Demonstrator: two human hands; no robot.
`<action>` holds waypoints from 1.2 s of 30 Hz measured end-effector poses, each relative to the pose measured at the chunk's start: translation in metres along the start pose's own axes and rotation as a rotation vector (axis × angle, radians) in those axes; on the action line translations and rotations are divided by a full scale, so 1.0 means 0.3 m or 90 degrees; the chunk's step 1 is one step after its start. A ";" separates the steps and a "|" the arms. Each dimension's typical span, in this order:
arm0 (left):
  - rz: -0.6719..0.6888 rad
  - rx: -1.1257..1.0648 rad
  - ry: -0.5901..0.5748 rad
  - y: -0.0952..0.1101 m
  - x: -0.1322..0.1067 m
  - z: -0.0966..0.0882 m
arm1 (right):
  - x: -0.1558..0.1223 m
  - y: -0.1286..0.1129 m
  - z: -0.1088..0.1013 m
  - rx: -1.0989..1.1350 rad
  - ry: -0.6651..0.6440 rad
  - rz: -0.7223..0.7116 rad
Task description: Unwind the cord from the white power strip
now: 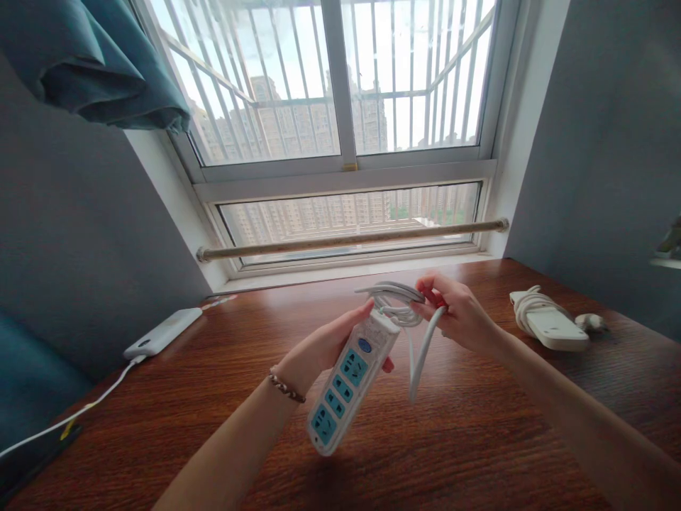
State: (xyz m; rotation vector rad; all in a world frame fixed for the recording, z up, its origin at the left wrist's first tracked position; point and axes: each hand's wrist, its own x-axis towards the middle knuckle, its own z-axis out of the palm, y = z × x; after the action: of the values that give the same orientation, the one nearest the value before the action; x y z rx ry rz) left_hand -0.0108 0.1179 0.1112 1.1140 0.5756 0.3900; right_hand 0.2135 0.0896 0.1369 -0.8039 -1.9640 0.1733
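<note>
A white power strip (348, 394) with blue socket faces is tilted above the wooden desk, its sockets turned toward me. My left hand (335, 341) is wrapped round its upper part, the thumb along the edge near the cord end. White cord (396, 291) runs in loose loops at the top of the strip. My right hand (452, 309) pinches the cord at the right side of the loops, and a length of it hangs down below these fingers. The cord's plug cannot be made out.
On the desk (223, 397), a second white power strip (556, 326) with its cord wound round it lies at the right. A white power bank-like box (162, 332) with a cable sits at the left. Behind stand a window and a horizontal rail (351, 241); a blue curtain (106, 64) hangs upper left.
</note>
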 end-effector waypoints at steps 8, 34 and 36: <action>-0.043 -0.053 0.084 0.046 -0.034 0.031 | 0.007 0.021 -0.005 -0.013 0.004 0.047; 0.035 -0.062 0.211 0.051 -0.025 0.075 | -0.008 -0.119 -0.042 0.232 0.262 0.107; 0.024 -0.068 0.199 0.056 -0.034 0.088 | -0.012 -0.100 -0.038 0.090 0.304 0.070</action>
State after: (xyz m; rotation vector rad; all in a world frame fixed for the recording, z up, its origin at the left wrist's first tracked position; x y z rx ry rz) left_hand -0.0027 0.0996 0.1374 0.9688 0.7987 0.6275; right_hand 0.2102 0.0619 0.1533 -0.7784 -1.4451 0.1658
